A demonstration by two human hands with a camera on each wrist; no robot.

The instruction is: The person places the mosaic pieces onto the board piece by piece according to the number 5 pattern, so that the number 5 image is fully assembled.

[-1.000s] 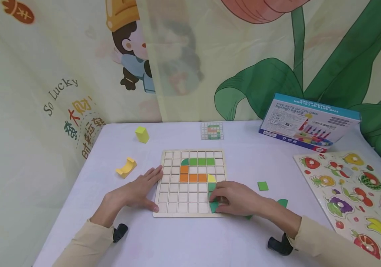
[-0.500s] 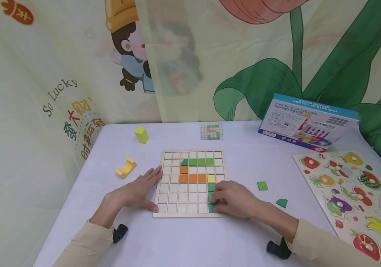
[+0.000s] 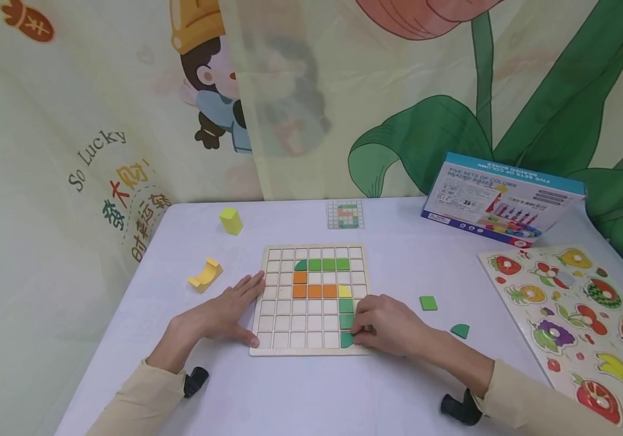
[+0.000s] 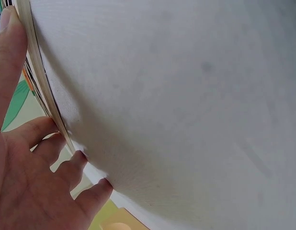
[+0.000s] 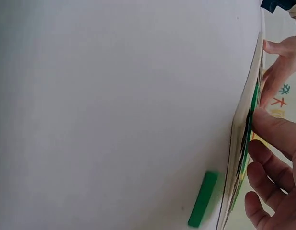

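Observation:
In the head view a wooden grid board (image 3: 300,333) lies on the table with coloured tiles in several cells. My left hand (image 3: 224,312) rests at its left edge, fingers spread; in the left wrist view the left fingertips (image 4: 51,125) touch the edge. At the lower right corner is my right hand (image 3: 390,327), fingers loosely bent. Its thumb touches a green rounded-corner tile (image 3: 346,340) in the bottom cell, or lies just beside it. Above that run green square tiles (image 3: 346,321) and a yellow tile (image 3: 345,291). Orange tiles (image 3: 315,291) and light green tiles (image 3: 329,264) fill other cells.
Right of the board lie a light green square tile (image 3: 428,303) and a green quarter-circle tile (image 3: 460,330). Another green tile (image 5: 203,199) sits near the board's edge. Around stand a pattern card (image 3: 346,214), box (image 3: 502,197), fruit puzzle (image 3: 573,327), yellow-green block (image 3: 231,221) and yellow arch block (image 3: 205,275).
The bottom green tile has turned from tilted to square within its cell. My right fingers have drawn slightly right, uncovering more green tiles. The left hand stays in place.

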